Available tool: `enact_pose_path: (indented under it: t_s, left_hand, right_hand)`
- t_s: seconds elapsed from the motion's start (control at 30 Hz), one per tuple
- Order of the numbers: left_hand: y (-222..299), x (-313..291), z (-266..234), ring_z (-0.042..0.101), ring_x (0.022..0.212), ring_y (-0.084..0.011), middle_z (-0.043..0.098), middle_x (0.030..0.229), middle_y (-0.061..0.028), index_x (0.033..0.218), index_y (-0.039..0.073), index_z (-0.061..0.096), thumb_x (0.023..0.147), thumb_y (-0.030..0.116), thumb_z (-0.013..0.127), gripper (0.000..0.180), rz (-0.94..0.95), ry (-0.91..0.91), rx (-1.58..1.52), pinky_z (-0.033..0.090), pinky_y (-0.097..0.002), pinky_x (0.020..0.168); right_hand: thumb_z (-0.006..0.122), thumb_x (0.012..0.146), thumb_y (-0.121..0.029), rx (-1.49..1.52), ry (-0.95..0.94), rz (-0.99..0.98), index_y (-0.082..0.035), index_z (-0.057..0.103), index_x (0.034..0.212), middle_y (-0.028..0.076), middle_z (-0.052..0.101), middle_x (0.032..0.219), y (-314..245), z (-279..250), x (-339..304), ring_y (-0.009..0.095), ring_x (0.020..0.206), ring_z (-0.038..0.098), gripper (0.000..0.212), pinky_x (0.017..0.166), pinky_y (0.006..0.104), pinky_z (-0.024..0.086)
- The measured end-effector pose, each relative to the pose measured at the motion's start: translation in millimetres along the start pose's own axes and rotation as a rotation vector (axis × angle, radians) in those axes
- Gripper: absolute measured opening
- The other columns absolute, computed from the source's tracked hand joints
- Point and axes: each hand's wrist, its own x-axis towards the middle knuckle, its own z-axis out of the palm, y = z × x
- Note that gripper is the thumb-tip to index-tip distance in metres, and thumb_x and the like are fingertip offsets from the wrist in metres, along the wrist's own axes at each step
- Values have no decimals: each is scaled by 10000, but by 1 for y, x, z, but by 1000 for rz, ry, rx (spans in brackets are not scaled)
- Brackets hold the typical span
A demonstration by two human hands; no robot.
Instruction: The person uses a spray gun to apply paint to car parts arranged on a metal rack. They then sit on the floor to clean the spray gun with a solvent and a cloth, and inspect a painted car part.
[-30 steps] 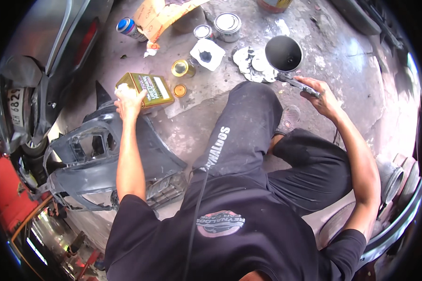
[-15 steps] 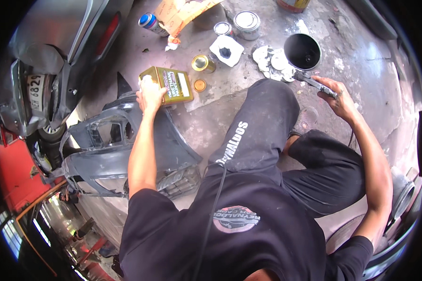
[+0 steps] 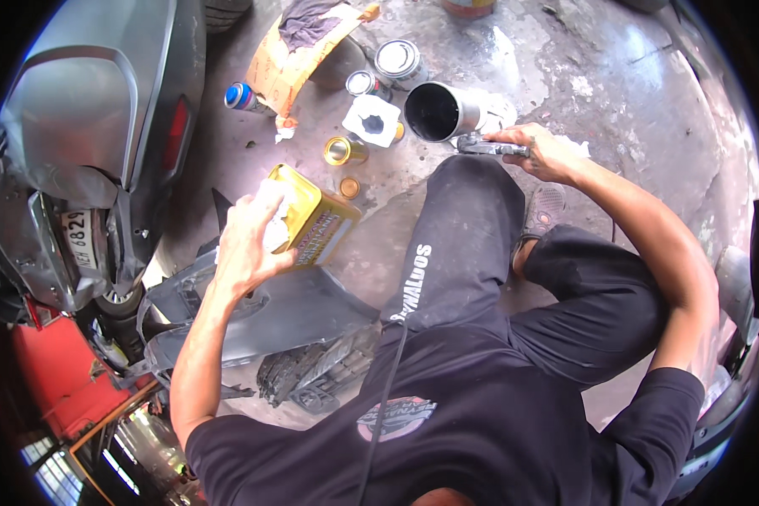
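Spray gun (image 3: 493, 146) is sitting in the right hand (image 3: 541, 153), just beyond the bent knee (image 3: 472, 187), as I am viewing it remotely through the head camera. Right fingers are curling around the gun, leaving no gap that I am able to make out. Its large metallic cup (image 3: 471, 110) is tilting, with the dark mouth facing left and toward my camera. On the other side, the left hand (image 3: 251, 240) is spanning one end of a gold rectangular can (image 3: 327, 218), thumb and fingers spreading partway and gripping it, with white material (image 3: 278, 221) showing between palm and can. That can is leaning; I am not managing to tell whether its base is touching the floor. Near it, a small round gold tin (image 3: 341, 152) and a gold cap (image 3: 349, 187) are resting on the concrete floor (image 3: 405, 215). Farther out, I am noting two lidded tins (image 3: 401, 59) standing side by side, and a white square piece (image 3: 386, 112) bearing a dark patch. Below the left forearm, a grey bumper (image 3: 312, 304) is lying.
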Motion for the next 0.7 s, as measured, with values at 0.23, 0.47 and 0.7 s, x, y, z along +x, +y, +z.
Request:
enact_pose_path:
  t_s: [0.23, 0.47, 0.7]
  left_hand:
    - [56, 62, -24, 526, 1172, -438, 527, 1267, -268, 1358, 86, 621, 630, 263, 854, 784, 234, -327, 56, 474, -525, 1016]
    - [96, 119, -27, 554, 1120, -427, 544, 1201, -247, 1421, 142, 595, 604, 240, 865, 866, 362, -504, 215, 501, -510, 985]
    - [109, 158, -19, 539, 1221, -430, 528, 1320, -249, 1439, 165, 576, 575, 196, 856, 910, 459, -619, 258, 495, -541, 1015]
  right_hand:
    - [707, 823, 23, 233, 19, 80, -72, 622, 1390, 202, 686, 1227, 22, 49, 30, 403, 1147, 652, 581, 995, 451, 525]
    - [631, 711, 90, -60, 89, -1, -71, 634, 1376, 187, 697, 1189, 33, 56, 16, 398, 1095, 676, 684, 946, 451, 538]
    - [612, 718, 62, 152, 30, 208, -82, 652, 1354, 139, 703, 1181, 35, 61, 12, 379, 1067, 677, 653, 947, 517, 505]
